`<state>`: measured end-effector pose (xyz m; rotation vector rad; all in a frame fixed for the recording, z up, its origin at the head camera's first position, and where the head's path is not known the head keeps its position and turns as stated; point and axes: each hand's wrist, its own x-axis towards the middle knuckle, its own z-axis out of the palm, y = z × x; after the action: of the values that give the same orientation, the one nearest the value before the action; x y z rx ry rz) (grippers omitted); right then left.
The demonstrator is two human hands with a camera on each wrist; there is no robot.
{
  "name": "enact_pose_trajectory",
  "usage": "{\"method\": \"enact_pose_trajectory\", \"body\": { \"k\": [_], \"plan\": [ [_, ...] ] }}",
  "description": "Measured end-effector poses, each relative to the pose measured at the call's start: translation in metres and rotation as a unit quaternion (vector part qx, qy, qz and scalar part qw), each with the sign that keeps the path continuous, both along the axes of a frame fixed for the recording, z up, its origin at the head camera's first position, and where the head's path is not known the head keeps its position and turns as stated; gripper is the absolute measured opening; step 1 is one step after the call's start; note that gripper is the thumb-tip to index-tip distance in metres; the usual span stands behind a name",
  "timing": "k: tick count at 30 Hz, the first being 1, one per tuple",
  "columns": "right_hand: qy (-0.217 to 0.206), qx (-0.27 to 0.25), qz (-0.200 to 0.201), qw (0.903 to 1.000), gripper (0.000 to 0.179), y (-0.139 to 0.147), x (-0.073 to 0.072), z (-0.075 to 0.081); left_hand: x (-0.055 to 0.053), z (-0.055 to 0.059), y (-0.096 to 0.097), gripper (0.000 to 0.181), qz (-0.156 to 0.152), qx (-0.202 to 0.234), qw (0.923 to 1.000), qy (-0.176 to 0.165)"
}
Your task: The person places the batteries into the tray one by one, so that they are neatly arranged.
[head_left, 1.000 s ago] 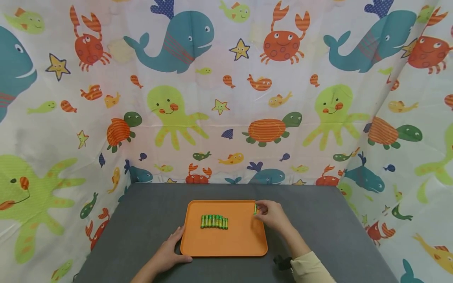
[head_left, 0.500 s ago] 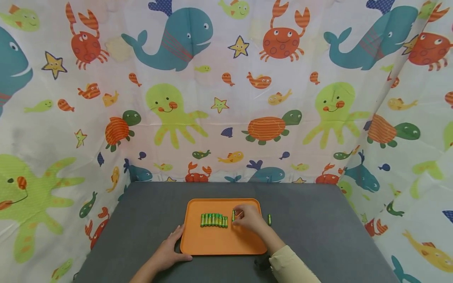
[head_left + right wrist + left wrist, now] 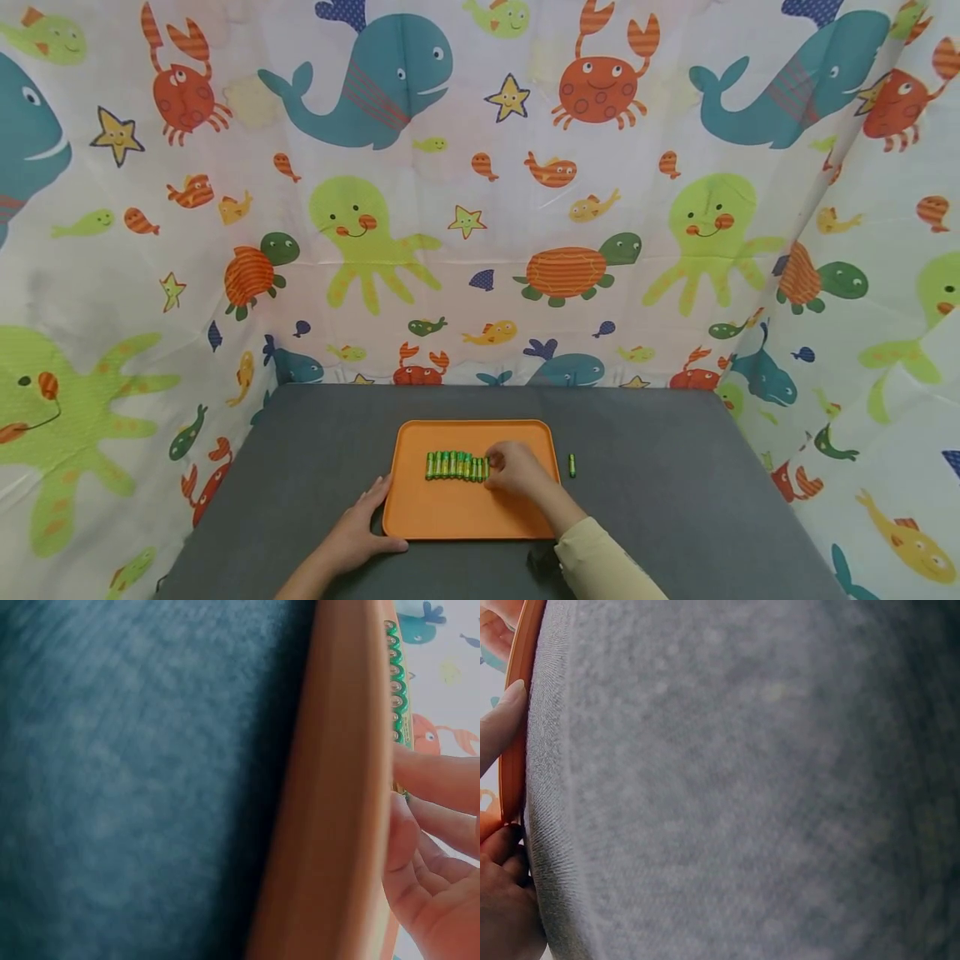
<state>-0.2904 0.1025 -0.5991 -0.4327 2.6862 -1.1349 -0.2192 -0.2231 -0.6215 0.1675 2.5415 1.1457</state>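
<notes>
An orange tray point(image 3: 442, 517) lies on the grey table, with a row of green batteries point(image 3: 453, 465) standing side by side in its middle. My right hand point(image 3: 519, 472) pinches one thin battery point(image 3: 487, 470) at the right end of that row; the fingers hide part of it. In the right wrist view, battery ends point(image 3: 396, 686) show past the blurred tray rim. My left hand point(image 3: 358, 527) holds the tray's near left corner, fingers along the left side and thumb point(image 3: 506, 712) against the front wall.
Another thin green battery point(image 3: 572, 465) stands apart on the grey table point(image 3: 652, 492), just right of the tray. A curtain point(image 3: 480, 167) printed with sea animals hangs behind the table and along both sides.
My right hand has carried a battery leftward from the tray's right edge to the end of the row. The lone battery, hidden at first, now shows. My left hand stays put.
</notes>
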Motion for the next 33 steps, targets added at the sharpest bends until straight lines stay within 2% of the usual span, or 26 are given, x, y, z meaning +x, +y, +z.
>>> {"method": "enact_pose_trajectory", "body": {
  "k": [6,14,21,26,33],
  "plan": [
    [-0.010,0.004,-0.001,0.9999,0.047,-0.002,-0.002,0.003,-0.002,0.001,0.000,0.118,-0.005,0.004,1.0000,0.005],
    [-0.003,-0.003,0.005,1.0000,0.057,0.005,-0.002,0.006,-0.003,0.001,-0.001,0.118,-0.006,0.006,0.9999,0.007],
    [-0.003,-0.024,-0.004,0.9997,0.057,0.019,0.001,0.018,-0.001,0.001,0.000,0.117,-0.004,-0.001,1.0000,0.004],
    [0.011,-0.027,-0.001,0.9996,0.055,0.029,0.004,0.027,-0.002,0.001,-0.001,0.117,-0.001,-0.004,1.0000,0.000],
    [0.046,-0.021,-0.035,0.9981,0.054,0.046,0.008,0.034,-0.003,-0.002,-0.001,0.118,0.000,-0.013,0.9999,-0.011]
  ]
}}
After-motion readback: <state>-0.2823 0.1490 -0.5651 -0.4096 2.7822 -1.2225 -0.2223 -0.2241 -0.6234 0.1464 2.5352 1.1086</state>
